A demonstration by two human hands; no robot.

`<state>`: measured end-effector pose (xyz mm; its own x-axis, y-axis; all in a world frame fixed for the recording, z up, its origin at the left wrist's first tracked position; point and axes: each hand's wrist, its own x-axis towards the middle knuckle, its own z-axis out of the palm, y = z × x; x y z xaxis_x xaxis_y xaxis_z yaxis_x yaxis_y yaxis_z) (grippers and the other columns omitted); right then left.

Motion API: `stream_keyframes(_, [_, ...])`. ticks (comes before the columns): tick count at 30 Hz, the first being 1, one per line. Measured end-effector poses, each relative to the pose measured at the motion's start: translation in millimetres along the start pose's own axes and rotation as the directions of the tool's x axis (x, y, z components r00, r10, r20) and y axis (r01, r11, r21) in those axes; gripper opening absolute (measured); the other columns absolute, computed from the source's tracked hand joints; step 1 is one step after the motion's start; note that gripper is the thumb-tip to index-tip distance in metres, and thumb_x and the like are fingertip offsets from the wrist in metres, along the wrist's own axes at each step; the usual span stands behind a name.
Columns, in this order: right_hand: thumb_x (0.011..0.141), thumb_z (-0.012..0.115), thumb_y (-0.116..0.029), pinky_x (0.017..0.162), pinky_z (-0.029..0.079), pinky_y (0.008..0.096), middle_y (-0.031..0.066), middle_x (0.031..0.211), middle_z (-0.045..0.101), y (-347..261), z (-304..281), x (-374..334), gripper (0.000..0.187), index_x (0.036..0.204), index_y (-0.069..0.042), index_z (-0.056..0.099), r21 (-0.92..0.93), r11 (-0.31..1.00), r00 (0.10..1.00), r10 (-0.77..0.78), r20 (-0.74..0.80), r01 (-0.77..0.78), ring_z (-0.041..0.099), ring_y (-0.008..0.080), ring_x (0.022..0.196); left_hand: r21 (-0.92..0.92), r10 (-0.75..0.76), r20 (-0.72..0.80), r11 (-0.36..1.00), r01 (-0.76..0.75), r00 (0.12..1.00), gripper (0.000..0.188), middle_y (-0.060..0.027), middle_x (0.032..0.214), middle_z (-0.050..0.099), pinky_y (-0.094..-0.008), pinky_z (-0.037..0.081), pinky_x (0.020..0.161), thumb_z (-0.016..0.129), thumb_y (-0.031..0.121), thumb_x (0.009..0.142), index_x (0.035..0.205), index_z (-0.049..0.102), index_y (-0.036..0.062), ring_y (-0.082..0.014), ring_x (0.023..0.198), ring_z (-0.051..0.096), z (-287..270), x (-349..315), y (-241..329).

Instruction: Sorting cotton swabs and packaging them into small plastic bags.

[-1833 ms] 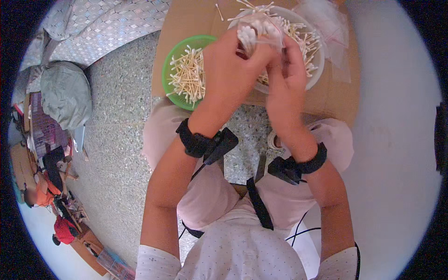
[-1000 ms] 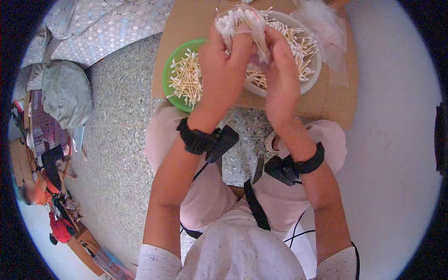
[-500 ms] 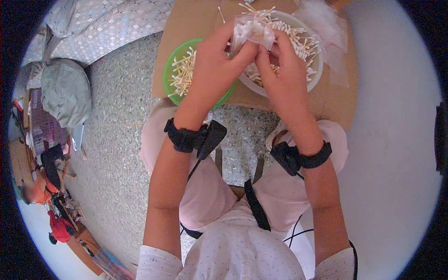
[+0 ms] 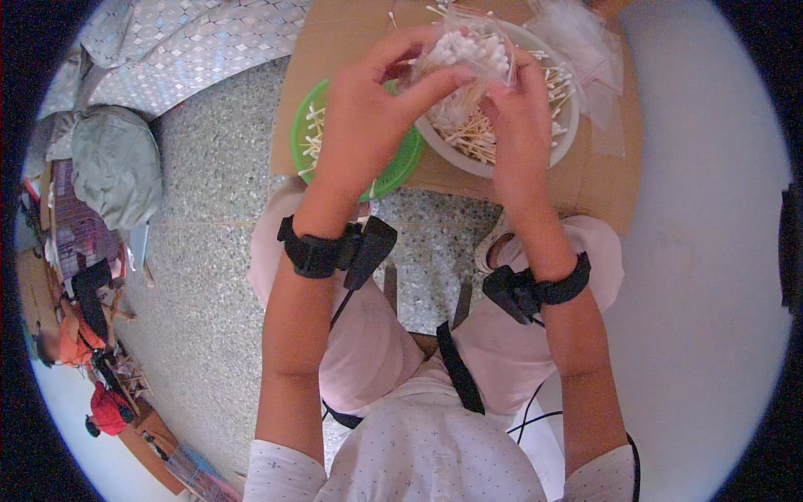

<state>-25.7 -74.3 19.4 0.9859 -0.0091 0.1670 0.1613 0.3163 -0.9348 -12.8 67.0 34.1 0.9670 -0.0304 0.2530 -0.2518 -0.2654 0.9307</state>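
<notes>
Both my hands hold a clear plastic bag (image 4: 468, 54) packed with cotton swabs, their white tips clustered toward its top. My left hand (image 4: 372, 113) is closed on the bag's left side, thumb laid across its front. The fingers of my right hand (image 4: 520, 117) grip its right side, partly hidden behind the plastic. Beneath the bag stands a white bowl (image 4: 571, 125) heaped with loose cotton swabs (image 4: 473, 142). A green basket (image 4: 407, 166) with more swabs sits to the left, partly covered by my left hand and wrist.
Basket and bowl stand on a brown cardboard sheet (image 4: 606, 188). Several clear plastic bags (image 4: 598, 71) lie at its far right. A pale wall (image 4: 703, 251) rises on the right. On the speckled floor (image 4: 209, 251) at left sits a grey-green bag (image 4: 117, 167). A person (image 4: 75, 339) is at the far left.
My hands have moved slightly apart and the bag has turned, showing more of the swabs inside. My left hand has shifted a little left, uncovering more of the green basket's right part.
</notes>
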Motion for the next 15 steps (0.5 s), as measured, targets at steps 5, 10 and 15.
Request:
stream_keyframes(5, [0.091,0.057,-0.015,0.076,0.047,0.0229,0.002,0.098,0.061,1.5,-8.2,5.5,0.027,0.115,-0.003,0.056,-0.221,0.973,0.997,-0.07,0.017,0.072,0.056,0.0103,0.086,0.025,0.02,0.049,0.999,-0.021,0.999,0.032,-0.0046,0.099,0.067,-0.0236,0.049,0.077,0.072,0.017,0.081,0.109,0.065,0.0037,-0.0112,0.087,0.062,-2.9,-0.7,6.7])
stream_keyframes(10, [0.091,0.059,-0.018,0.07,0.047,0.022,0.0019,0.094,0.062,1.5,-4.8,6.6,0.026,0.113,-0.004,0.06,-0.146,0.989,0.994,-0.04,-0.103,0.025,0.056,0.0088,0.083,-0.087,0.039,0.031,0.996,-0.036,0.999,0.03,-0.0037,0.09,0.067,-0.0236,0.047,0.07,0.073,0.021,0.079,0.104,0.067,0.0054,-0.0081,0.079,0.059,-0.4,0.0,-4.7])
stream_keyframes(15, [0.09,0.062,-0.022,0.062,0.045,0.0223,0.0008,0.088,0.063,10.6,3.2,5.0,0.026,0.108,-0.004,0.064,-0.118,0.989,0.992,-0.103,-0.071,0.095,0.054,0.0067,0.074,-0.229,-0.103,-0.072,0.97,0.084,0.992,0.023,-0.0032,0.095,0.067,-0.0211,0.047,0.073,0.069,0.016,0.084,0.103,0.067,0.0026,-0.0091,0.083,0.061,2.3,-1.4,5.3])
